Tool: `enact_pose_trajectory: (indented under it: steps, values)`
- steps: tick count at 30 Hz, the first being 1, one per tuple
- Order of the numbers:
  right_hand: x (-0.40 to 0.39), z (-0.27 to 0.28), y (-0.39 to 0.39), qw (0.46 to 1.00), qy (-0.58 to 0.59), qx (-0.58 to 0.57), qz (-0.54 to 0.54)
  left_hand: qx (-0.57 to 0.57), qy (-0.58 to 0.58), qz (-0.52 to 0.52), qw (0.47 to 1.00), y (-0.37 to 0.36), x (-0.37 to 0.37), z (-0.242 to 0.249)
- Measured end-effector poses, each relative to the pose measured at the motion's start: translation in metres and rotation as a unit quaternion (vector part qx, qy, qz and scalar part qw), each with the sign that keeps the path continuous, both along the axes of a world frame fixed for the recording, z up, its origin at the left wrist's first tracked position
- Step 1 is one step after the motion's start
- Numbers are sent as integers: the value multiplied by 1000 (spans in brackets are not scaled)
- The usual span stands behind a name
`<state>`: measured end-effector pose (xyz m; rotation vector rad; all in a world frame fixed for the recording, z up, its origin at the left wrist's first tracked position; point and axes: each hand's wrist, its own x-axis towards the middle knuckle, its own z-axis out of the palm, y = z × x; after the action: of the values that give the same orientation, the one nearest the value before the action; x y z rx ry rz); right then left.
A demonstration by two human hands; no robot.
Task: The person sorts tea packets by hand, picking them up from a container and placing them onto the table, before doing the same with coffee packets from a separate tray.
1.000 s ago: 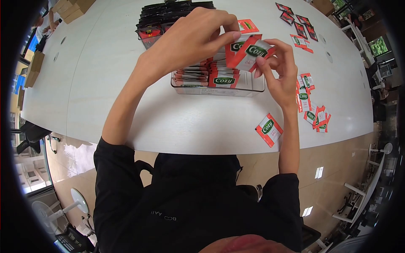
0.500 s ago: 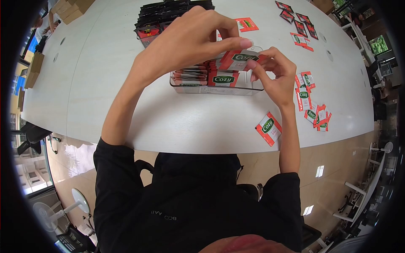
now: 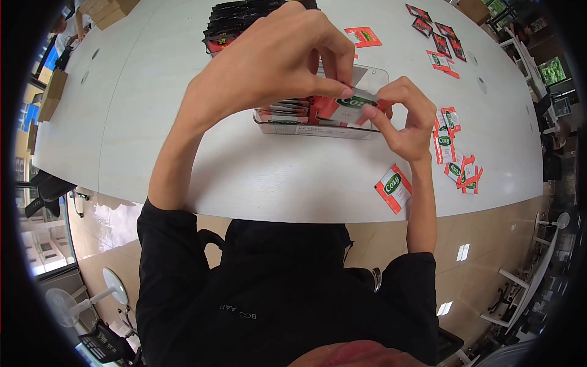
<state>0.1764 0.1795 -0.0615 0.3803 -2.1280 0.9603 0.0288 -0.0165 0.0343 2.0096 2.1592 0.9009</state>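
The held Cozy sachet (image 3: 353, 109) is above the clear box (image 3: 310, 132), tilted, and the thumb and finger of the left hand (image 3: 263, 70) are closed at its upper edge, while the right hand (image 3: 408, 119) pinches its right side between thumb and bent finger, with no wide opening in either grip. Inside the box, other sachets (image 3: 282, 111) stand in a packed row, and one lone sachet (image 3: 393, 188) lies nearer the person on the white table (image 3: 263, 177). To the right there are scattered Cozy sachets (image 3: 445, 147), and black packets (image 3: 235, 24) are grouped behind the left hand.
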Motion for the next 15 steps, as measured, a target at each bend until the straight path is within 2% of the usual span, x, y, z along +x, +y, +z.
enact_pose_trajectory:
  steps: [4,6,7,9,13,15]
  values:
    - [-3,-5,0,997,-75,11,-27,11,-2,8,1000,1,-10,-21]
    - [-2,-5,0,994,-102,18,-18,-58,25,45,997,-2,-3,-19]
    - [-1,-4,1,993,-117,28,-17,-58,25,46,997,-2,-3,-18]
    - [0,-3,1,990,-132,38,-15,-143,18,68,987,1,-1,-17]
    - [2,-1,3,990,-135,41,-19,-130,6,54,990,1,-2,-23]
    - [3,0,5,990,-128,45,-26,-76,20,52,996,1,-1,-25]
